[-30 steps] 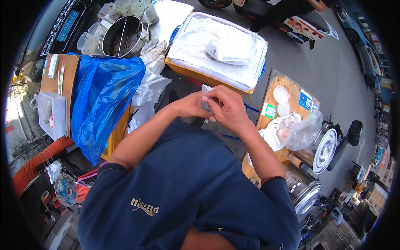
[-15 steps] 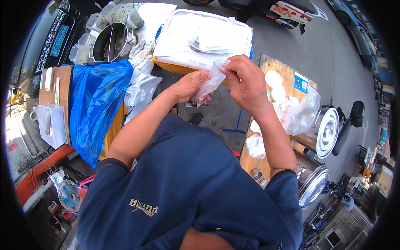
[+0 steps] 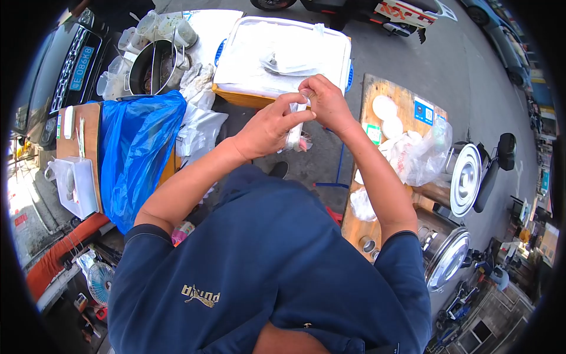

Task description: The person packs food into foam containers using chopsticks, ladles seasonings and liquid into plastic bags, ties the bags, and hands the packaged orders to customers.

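Observation:
My left hand (image 3: 268,127) is closed around the neck of a small translucent plastic bag (image 3: 293,137), its fingers pointing right. The bag hangs below that hand, and something pinkish shows at its lower end; I cannot make out what. Pinching the upper end of the bag, my right hand (image 3: 330,107) sits close beside the left fingertips. Both hands are in front of a white foam-like box lid (image 3: 244,74), on which a crumpled clear bag (image 3: 295,64) lies.
On the left stand a divided metal pot (image 3: 140,74), several plastic tubs (image 3: 184,32) and a blue plastic sheet (image 3: 138,153). A wooden table (image 3: 370,97) on the right carries white round lids (image 3: 385,108) and plastic bags (image 3: 433,147). Steel pots with lids (image 3: 466,180) stand beyond.
My left hand has turned over and moved right, its fingers now across the bag's neck. My right hand has shifted slightly left. The bag now hangs more upright, below the hands.

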The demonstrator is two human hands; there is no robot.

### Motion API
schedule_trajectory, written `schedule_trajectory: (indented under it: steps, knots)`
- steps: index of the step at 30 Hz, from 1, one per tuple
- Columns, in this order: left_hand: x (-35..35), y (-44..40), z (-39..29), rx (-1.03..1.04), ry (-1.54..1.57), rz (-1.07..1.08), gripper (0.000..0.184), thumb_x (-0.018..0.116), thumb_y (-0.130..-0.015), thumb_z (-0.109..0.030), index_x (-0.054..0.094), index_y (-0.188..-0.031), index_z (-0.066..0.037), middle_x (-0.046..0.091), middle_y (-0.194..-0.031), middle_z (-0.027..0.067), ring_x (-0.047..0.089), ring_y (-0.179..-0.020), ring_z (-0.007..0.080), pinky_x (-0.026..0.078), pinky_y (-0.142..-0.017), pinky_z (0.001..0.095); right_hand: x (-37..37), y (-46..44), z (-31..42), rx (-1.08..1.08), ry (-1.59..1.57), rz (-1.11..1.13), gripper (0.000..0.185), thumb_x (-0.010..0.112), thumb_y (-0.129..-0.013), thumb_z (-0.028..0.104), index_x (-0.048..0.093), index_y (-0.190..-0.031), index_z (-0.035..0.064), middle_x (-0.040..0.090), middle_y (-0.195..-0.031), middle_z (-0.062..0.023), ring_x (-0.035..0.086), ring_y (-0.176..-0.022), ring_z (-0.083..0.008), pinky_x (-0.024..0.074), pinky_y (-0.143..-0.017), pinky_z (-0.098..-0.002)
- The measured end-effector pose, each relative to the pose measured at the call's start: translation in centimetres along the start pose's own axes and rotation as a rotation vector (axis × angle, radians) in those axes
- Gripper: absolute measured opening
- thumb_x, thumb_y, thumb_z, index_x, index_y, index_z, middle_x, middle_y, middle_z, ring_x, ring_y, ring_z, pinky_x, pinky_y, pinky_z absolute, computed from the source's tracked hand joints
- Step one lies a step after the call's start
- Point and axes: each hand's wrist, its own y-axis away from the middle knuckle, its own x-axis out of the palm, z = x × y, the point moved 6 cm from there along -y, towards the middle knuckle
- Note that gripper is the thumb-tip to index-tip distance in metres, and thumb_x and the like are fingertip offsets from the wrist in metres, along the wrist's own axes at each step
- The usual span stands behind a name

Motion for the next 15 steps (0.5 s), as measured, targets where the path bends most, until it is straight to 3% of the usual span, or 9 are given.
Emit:
schedule_trajectory:
  steps: [2,3,4,7,8,11,12,14,15]
  knots:
    - [1.4,0.9,-3.2,0.571,-0.445,0.325,0.036,0.073,-0.077,-0.011,0.062,-0.111,-0.012,0.057,-0.110,0.0042,0.055,-0.083,0.0206,0.046,-0.074,0.0350,0.9,0.4,-0.1,-0.013,-0.020,0.030,0.007,0.063,-0.089,0.004,0.064,-0.096,0.0037,0.064,-0.095,-0.0123,0.064,-0.086,-0.0332,0.0516,-0.075,-0.0388]
    - [2.2,1.5,-3.3,0.618,-0.465,0.469,0.025,0.066,-0.073,-0.011,0.064,-0.098,-0.011,0.057,-0.100,0.0020,0.055,-0.086,0.0205,0.046,-0.077,0.0360,1.4,0.5,-0.6,-0.009,0.039,0.029,0.005,0.063,-0.090,0.005,0.064,-0.095,0.0040,0.063,-0.095,-0.0130,0.064,-0.086,-0.0343,0.0513,-0.075,-0.0401]
    - [2.4,1.7,-2.9,0.618,-0.466,0.470,0.025,0.066,-0.073,-0.011,0.064,-0.098,-0.011,0.057,-0.100,0.0020,0.055,-0.086,0.0205,0.046,-0.077,0.0360,2.1,0.6,-1.4,-0.005,0.099,0.028,0.004,0.062,-0.090,0.006,0.063,-0.094,0.0043,0.063,-0.095,-0.0136,0.063,-0.087,-0.0354,0.0511,-0.076,-0.0414]
    - [3.8,2.8,1.9,0.448,-0.549,0.589,0.007,0.064,-0.075,-0.013,0.058,-0.077,-0.009,0.058,-0.084,0.0036,0.059,-0.087,0.0230,0.048,-0.078,0.0388,4.0,2.7,-5.0,0.075,0.111,-0.008,0.005,0.060,-0.092,0.008,0.062,-0.094,0.0046,0.063,-0.094,-0.0160,0.062,-0.087,-0.0382,0.0500,-0.076,-0.0458]
    - [3.9,3.2,3.1,0.448,-0.552,0.589,0.007,0.064,-0.075,-0.013,0.058,-0.077,-0.009,0.058,-0.084,0.0036,0.059,-0.087,0.0230,0.048,-0.078,0.0388,4.5,3.5,-5.8,0.154,0.113,-0.029,0.006,0.060,-0.093,0.010,0.062,-0.095,0.0048,0.062,-0.094,-0.0169,0.062,-0.087,-0.0391,0.0494,-0.076,-0.0480]
    - [2.6,2.8,8.8,0.021,-0.555,0.377,0.013,0.063,-0.073,-0.014,0.065,-0.079,-0.003,0.061,-0.078,0.0146,0.061,-0.078,0.0374,0.050,-0.071,0.0486,6.4,5.1,-6.4,0.336,-0.109,-0.081,0.008,0.059,-0.094,0.009,0.061,-0.092,0.0011,0.064,-0.092,-0.0188,0.063,-0.085,-0.0394,0.0490,-0.077,-0.0463]
    - [3.2,3.1,10.2,0.017,-0.551,0.382,0.013,0.063,-0.073,-0.014,0.065,-0.079,-0.003,0.061,-0.078,0.0146,0.061,-0.078,0.0374,0.050,-0.071,0.0486,7.4,5.8,-6.3,0.439,-0.229,-0.095,0.008,0.060,-0.094,0.008,0.061,-0.091,0.0001,0.064,-0.091,-0.0193,0.063,-0.086,-0.0392,0.0489,-0.077,-0.0453]
    - [4.0,3.9,15.7,-0.344,-0.470,0.294,0.021,0.063,-0.076,-0.018,0.070,-0.084,0.000,0.063,-0.077,0.0175,0.061,-0.072,0.0421,0.050,-0.070,0.0527,9.3,5.9,-4.4,0.365,-0.240,-0.137,0.007,0.060,-0.092,0.006,0.060,-0.089,-0.0006,0.064,-0.090,-0.0199,0.063,-0.088,-0.0383,0.0486,-0.078,-0.0451]
    - [4.9,4.2,18.2,-0.486,-0.459,0.321,0.024,0.064,-0.081,-0.022,0.072,-0.085,0.001,0.062,-0.069,0.0150,0.058,-0.059,0.0343,0.048,-0.057,0.0458,10.6,6.2,-4.0,0.372,-0.231,-0.145,0.007,0.060,-0.092,0.005,0.060,-0.089,-0.0006,0.064,-0.090,-0.0201,0.063,-0.089,-0.0386,0.0488,-0.079,-0.0453]
